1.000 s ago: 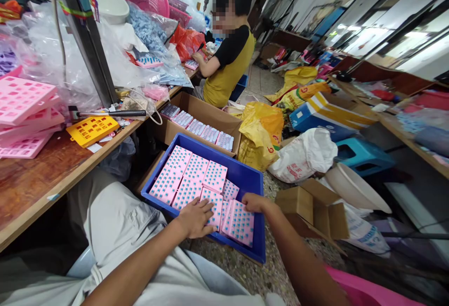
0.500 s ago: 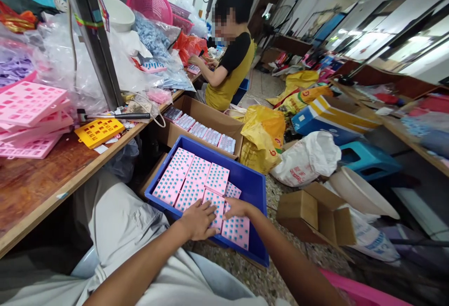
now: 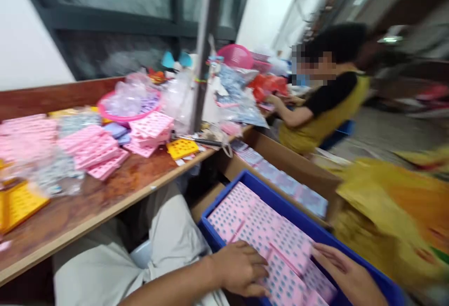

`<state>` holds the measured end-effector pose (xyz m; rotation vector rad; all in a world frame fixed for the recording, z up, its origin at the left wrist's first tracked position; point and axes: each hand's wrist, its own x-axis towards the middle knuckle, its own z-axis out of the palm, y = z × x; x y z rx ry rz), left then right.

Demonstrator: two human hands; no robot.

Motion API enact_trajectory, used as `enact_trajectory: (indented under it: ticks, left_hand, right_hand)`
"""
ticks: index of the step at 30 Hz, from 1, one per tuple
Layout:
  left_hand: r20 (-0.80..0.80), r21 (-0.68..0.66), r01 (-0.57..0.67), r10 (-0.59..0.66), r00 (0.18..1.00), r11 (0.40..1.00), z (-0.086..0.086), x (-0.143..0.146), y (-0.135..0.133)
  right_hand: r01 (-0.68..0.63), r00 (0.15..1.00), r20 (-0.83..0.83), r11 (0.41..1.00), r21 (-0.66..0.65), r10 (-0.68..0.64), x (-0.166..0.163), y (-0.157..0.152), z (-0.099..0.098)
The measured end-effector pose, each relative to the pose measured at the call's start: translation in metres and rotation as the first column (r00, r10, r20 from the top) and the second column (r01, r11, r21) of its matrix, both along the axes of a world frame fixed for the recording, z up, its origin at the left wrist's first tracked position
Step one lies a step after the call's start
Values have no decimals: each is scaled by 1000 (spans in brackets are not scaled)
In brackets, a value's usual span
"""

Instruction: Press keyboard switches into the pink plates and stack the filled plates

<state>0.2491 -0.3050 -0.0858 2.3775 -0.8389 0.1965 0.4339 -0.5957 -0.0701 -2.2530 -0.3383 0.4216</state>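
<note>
The right hand point(image 3: 347, 273) has shifted outward, open beside rectangular pink blue-dotted plastic panels point(image 3: 256, 217) in the boxy blue plastic crate point(image 3: 275, 203); the left hand point(image 3: 240, 268) rests open on them. Light, even pressure should suit.

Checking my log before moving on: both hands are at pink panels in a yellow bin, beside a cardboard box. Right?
One color is wrong: the head view shows a blue bin, not yellow. The left hand and right hand are at pink panels in it, beside a cardboard box.
</note>
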Motion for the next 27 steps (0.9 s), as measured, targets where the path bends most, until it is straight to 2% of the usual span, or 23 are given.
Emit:
enact_trajectory:
  ticks: [2,3,5,6,8,9,10,12,14,15,16,18,21,24,27]
  left_hand:
    - [36,-82,-173,176,984,982,26,-14,40]
    - [50,-149,-283,294,955,947,42,-26,61]
    - [63,-279,-504,540,839,817,75,-59,107]
    - [71,-331,-618,671,738,714,89,-78,130]
    - [111,-405,-788,880,462,464,109,-119,175]
    - [121,-431,-841,945,305,327,113,-141,196]
    - [149,-439,-871,974,170,220,114,-162,215]
    - [200,-389,-919,980,-12,68,108,-201,244]
    - [231,-306,-951,967,-108,-33,97,-233,260]
    - [238,-274,-959,961,-144,-76,91,-244,264]
    - [240,-247,-963,955,-172,-112,86,-251,266]
    - [228,-214,-962,949,-218,-169,78,-257,267]
    - [186,-173,-957,946,-265,-234,76,-252,265]
    - [160,-114,-955,944,-288,-273,80,-246,267]
    - [168,-57,-969,955,-245,-238,85,-240,278]
  right_hand:
    - [-69,990,127,997,29,64,8,56,21]
    - [-146,972,190,988,40,136,4,91,36]
    - [-359,898,293,932,55,329,-17,169,69]
    - [-479,836,342,875,72,429,-33,209,86]
    - [-693,670,450,714,95,591,-67,285,117]
    - [-771,586,518,626,120,623,-84,320,131]
    - [-836,501,580,533,132,643,-101,354,143]
    - [-922,344,686,368,119,641,-133,416,162]
    - [-976,186,730,212,57,658,-163,479,177]
    - [-987,112,742,158,8,661,-177,511,181]
    - [-988,58,752,144,-49,657,-191,544,184]
    - [-969,-33,756,163,-184,654,-216,608,186]
    - [-883,-53,716,302,-360,696,-243,686,178]
    - [-796,-77,627,331,-507,775,-253,725,163]
    - [-796,-66,694,382,-470,717,-247,734,151]
